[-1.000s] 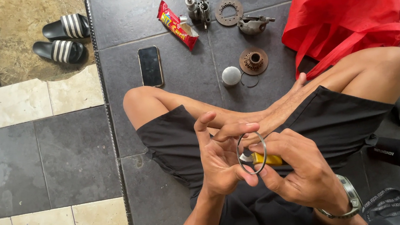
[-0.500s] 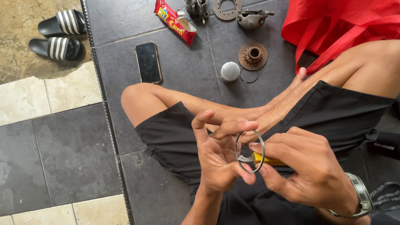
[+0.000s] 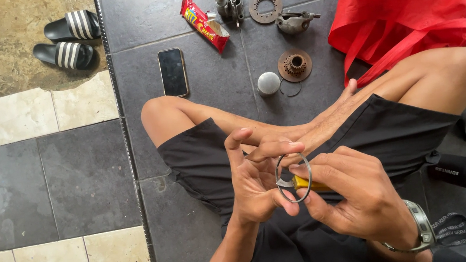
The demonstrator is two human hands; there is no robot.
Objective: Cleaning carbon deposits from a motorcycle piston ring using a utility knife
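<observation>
sandals (image 3: pixel 70 40): black with white stripes, side by side on bare ground at far left, well apart from me.
phone (image 3: pixel 173 71): dark, face up on the grey tile just beyond my knee.
snack packet (image 3: pixel 203 22): red and yellow, lying slantwise near the phone.
left hand (image 3: pixel 257 179): my fingers are pinched on the left rim of the metal ring (image 3: pixel 293 178), thumb low, forefinger curled over the top.
metal ring: thin and round, held up over my lap between both hands, facing me.
white ball (image 3: pixel 268 83): on the tile beyond my shins, a small wire clip (image 3: pixel 290 87) touching it or just beside it.
metal parts (image 3: pixel 294 64): a rusty toothed hub, a flat holed disc, and two grey castings further off.
right hand (image 3: pixel 356 196): closed around a yellow-handled tool (image 3: pixel 305 182), its tip reaching inside the ring; a watch on my wrist.
red bag (image 3: pixel 413 5): crumpled cloth at upper right, beside my knee.
</observation>
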